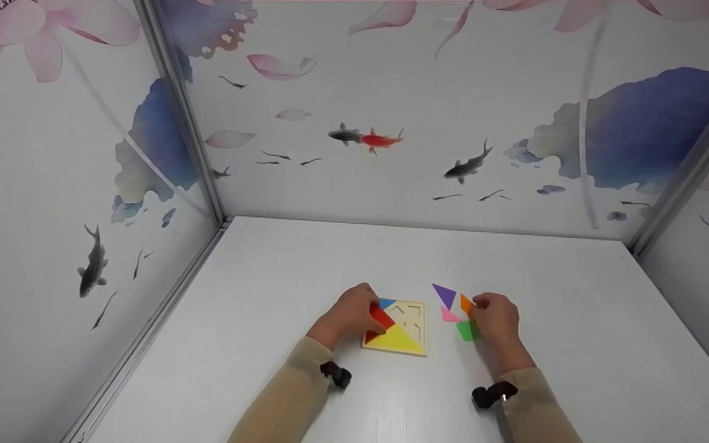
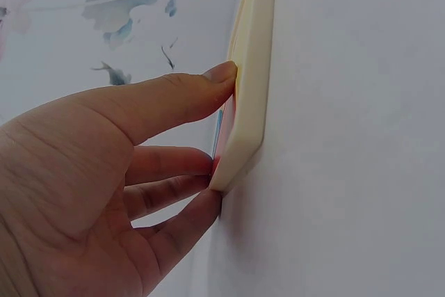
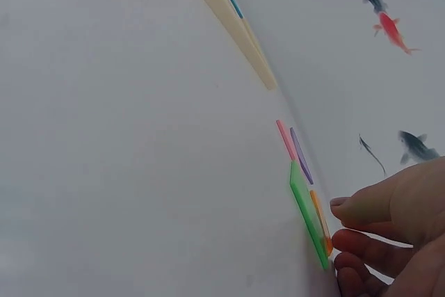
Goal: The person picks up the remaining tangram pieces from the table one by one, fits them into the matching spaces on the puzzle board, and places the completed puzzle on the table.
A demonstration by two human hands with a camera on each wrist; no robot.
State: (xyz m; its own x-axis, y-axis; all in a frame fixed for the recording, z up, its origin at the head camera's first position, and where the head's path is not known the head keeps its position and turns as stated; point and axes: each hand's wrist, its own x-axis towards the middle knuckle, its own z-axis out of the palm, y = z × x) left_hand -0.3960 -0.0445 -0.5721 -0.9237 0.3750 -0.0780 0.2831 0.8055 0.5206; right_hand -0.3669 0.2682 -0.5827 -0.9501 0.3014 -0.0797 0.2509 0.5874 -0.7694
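Note:
My left hand (image 1: 349, 315) holds a square wooden tangram board (image 1: 423, 326) at its left side, thumb on top and other fingertips at the edge and corner. In the board lie a yellow triangle (image 1: 400, 341), a red piece (image 1: 383, 315) partly hidden by the hand, and a blue piece (image 1: 386, 303). The fingertips of my right hand (image 1: 501, 325) are right at an orange parallelogram (image 1: 466, 304) on the table. Beside it lie a green square (image 1: 466, 331), partly covered by that hand, a pink triangle (image 1: 449, 315) and a purple triangle (image 1: 445, 295).
Both hands work over a white table (image 1: 293, 264). Printed white panels (image 1: 354, 184) enclose its back and sides, with metal posts at the corners. Dark wrist cameras (image 1: 337, 374) sit on the sleeves.

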